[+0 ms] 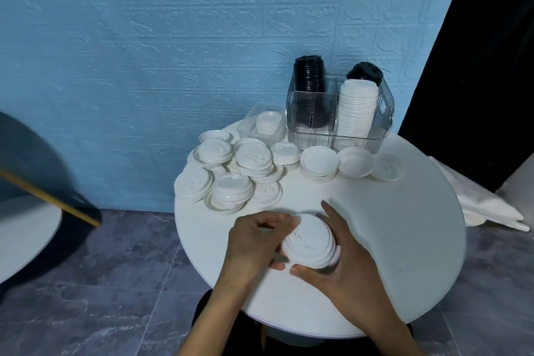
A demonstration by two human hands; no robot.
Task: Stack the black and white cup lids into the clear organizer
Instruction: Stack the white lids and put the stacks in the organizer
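Note:
A short stack of white lids sits near the front of the round white table. My left hand grips its left side with curled fingers. My right hand cups its right side, thumb at the front and fingers round the back. The clear organizer stands at the table's far edge. It holds a tall column of white lids, a black stack at its back left and more black lids behind the white column. Several loose white lids and small piles lie across the table's far left.
A shallow clear tray with a few white lids stands left of the organizer. Low white stacks and single lids lie in front of the organizer. A blue brick-pattern wall is behind; a white cloth lies on the floor at right.

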